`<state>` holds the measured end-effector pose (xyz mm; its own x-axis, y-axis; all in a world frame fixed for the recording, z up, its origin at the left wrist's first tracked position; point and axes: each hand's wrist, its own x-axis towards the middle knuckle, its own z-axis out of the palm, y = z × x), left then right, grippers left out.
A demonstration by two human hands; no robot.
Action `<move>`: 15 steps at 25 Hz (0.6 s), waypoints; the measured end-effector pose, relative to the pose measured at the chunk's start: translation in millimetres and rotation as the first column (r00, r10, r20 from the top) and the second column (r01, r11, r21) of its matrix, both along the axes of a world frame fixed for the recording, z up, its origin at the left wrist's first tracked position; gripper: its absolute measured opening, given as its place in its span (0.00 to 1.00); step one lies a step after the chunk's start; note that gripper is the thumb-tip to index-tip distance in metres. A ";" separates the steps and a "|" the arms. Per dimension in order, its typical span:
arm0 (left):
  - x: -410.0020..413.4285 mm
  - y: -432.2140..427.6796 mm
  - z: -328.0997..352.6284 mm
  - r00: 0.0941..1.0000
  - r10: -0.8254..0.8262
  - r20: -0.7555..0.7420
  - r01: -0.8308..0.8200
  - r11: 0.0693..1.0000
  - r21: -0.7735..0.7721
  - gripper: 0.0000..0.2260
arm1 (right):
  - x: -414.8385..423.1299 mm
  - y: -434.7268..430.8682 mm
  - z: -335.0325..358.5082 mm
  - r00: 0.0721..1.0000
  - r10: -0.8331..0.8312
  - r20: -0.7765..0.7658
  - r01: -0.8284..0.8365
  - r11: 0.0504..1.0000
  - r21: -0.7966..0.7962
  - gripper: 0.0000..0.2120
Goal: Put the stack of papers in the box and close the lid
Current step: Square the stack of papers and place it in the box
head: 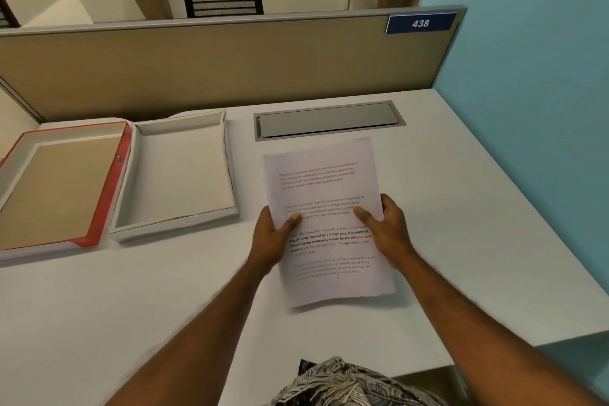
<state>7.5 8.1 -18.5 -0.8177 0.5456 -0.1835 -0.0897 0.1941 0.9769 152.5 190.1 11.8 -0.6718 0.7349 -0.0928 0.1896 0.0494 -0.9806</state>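
Note:
A stack of white printed papers (324,188) is held above the white desk, right of centre. My left hand (272,239) grips its left edge with the thumb on top. My right hand (384,227) grips its right edge the same way. To the left stands the open white box (230,175), shallow and empty. Beside it, further left, lies its lid (108,188) upside down, with a red rim and a tan inside.
A grey cable hatch (329,120) is set into the desk (461,208) behind the papers. A tan partition (214,69) closes the back and a blue wall (534,76) the right. The desk's right edge slants toward me.

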 end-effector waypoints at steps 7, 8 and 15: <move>-2.0 4.0 48.8 0.938 0.041 -0.344 0.010 0.990 0.144 0.14 | -7.6 7.6 20.0 0.991 -0.008 -0.135 0.015 0.999 0.047 0.18; -0.9 3.8 49.4 0.932 0.052 -0.358 0.005 0.988 0.157 0.16 | -9.7 7.7 22.2 0.989 -0.008 -0.149 0.017 0.998 0.059 0.18; 5.1 -5.2 32.0 0.915 0.090 -0.393 -0.045 0.992 0.121 0.20 | -6.4 4.4 5.9 0.996 0.003 -0.090 0.010 0.989 0.145 0.18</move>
<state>12.6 2.9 13.5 -0.8464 0.4847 0.2205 0.3007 0.0935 0.9491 146.1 194.5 17.7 -0.6702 0.7383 0.0757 0.1010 0.1918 -0.9762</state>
